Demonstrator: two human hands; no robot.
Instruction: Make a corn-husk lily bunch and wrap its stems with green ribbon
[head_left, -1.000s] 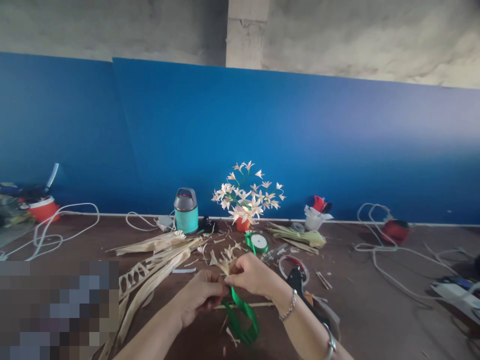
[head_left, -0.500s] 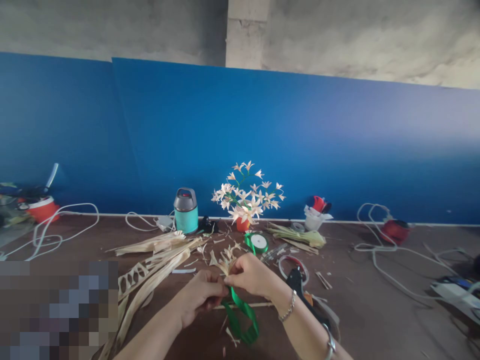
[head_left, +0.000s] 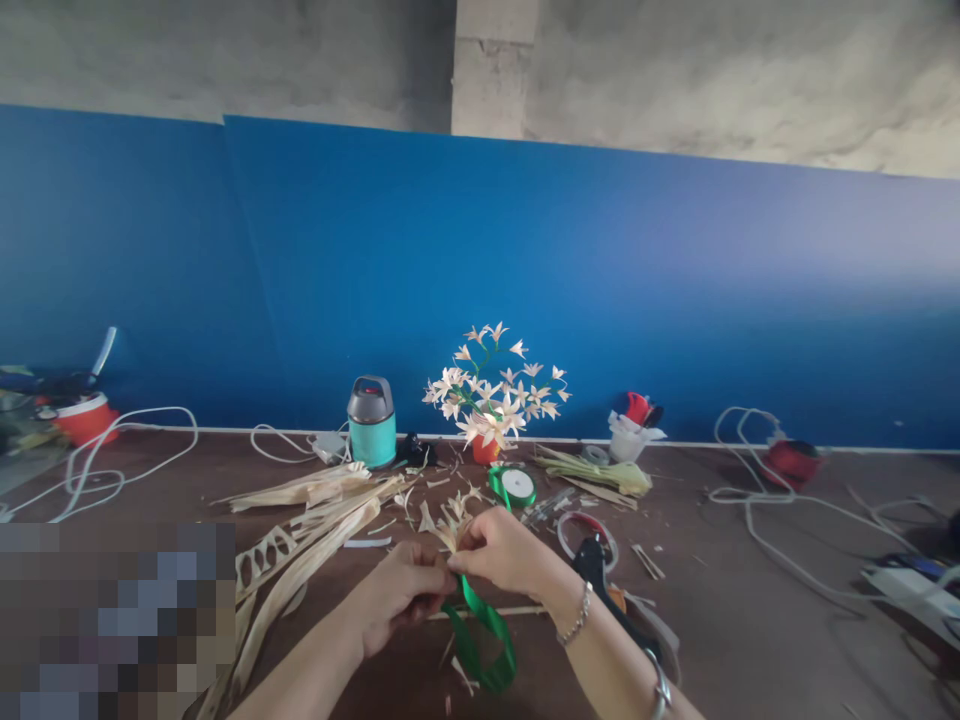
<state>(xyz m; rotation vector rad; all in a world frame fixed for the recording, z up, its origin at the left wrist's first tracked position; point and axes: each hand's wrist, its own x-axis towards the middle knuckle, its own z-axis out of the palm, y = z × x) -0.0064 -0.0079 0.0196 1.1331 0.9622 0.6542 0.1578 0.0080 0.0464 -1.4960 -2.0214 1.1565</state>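
Note:
Both hands meet low in the middle of the head view, fingers pinched together. My left hand (head_left: 409, 585) closes on the lower end of a pale husk flower (head_left: 451, 522), whose petals point away from me; its stem is hidden by the fingers. My right hand (head_left: 499, 550) pinches a green ribbon (head_left: 487, 640) against the flower's base. The ribbon hangs in a loop below the hands, and its other part runs up towards a ribbon spool (head_left: 518, 487) with a white centre. Loose husk petals (head_left: 403, 500) lie just beyond the fingers.
Dried corn husks (head_left: 300, 560) spread at the left. Behind stand a turquoise flask (head_left: 373, 440) and a pot of husk flowers (head_left: 487, 450). A black glue gun (head_left: 592, 565) lies by my right forearm, near a roll of tape (head_left: 577, 525). White cables (head_left: 780, 550) cross the right.
Hardly anything differs. The hanging ribbon loop has shifted very slightly, while both hands keep their pinch in the same place.

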